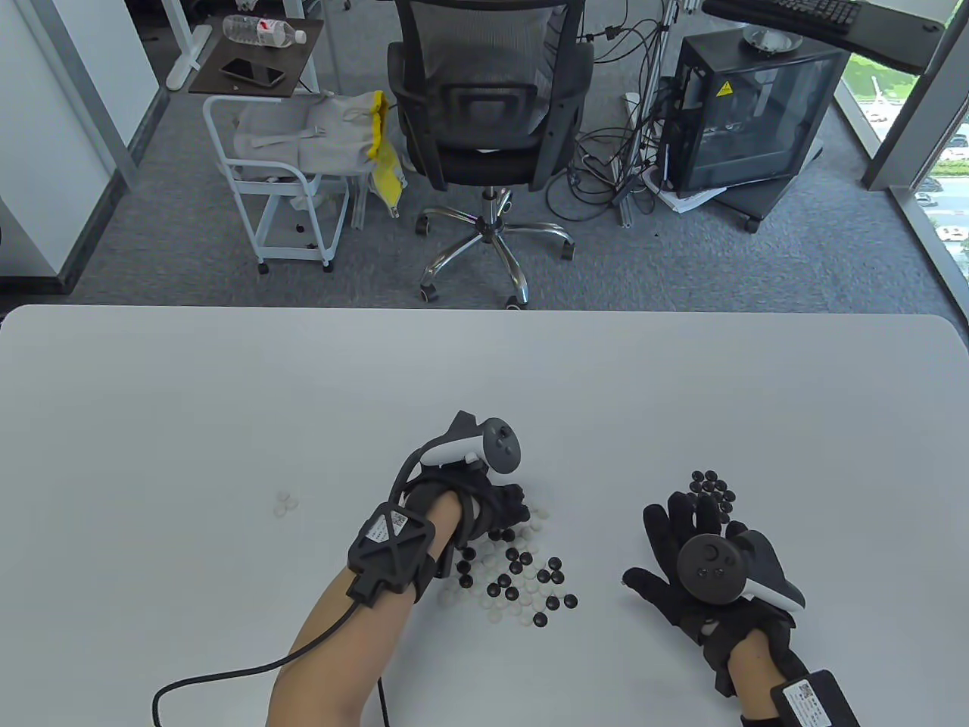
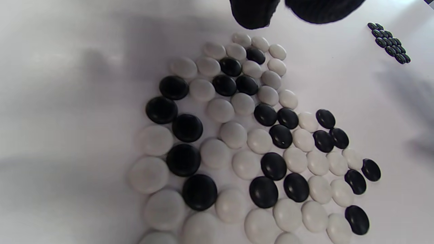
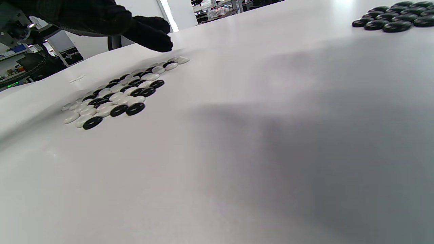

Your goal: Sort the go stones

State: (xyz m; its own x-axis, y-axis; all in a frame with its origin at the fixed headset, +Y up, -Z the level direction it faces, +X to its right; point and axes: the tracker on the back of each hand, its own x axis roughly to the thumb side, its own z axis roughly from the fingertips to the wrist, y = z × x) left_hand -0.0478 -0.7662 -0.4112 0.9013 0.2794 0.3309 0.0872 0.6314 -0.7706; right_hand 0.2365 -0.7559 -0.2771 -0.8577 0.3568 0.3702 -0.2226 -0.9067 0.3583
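A mixed pile of black and white Go stones (image 1: pixel 522 579) lies on the white table (image 1: pixel 227 394); it fills the left wrist view (image 2: pixel 254 142). My left hand (image 1: pixel 516 509) hovers over the pile's far edge with its fingers curled down. Its fingertips (image 2: pixel 254 13) hang just above the farthest white stones, and I cannot see whether they hold one. A group of black stones (image 1: pixel 711 488) lies at the right. My right hand (image 1: pixel 677 530) lies spread and empty just in front of that group. A few white stones (image 1: pixel 285 503) lie apart at the left.
The table's far edge (image 1: pixel 484 309) runs across the middle of the table view, with an office chair (image 1: pixel 488 113) and a white cart (image 1: pixel 280 174) on the floor beyond it. A cable (image 1: pixel 227 678) trails from my left wrist over the table's near left.
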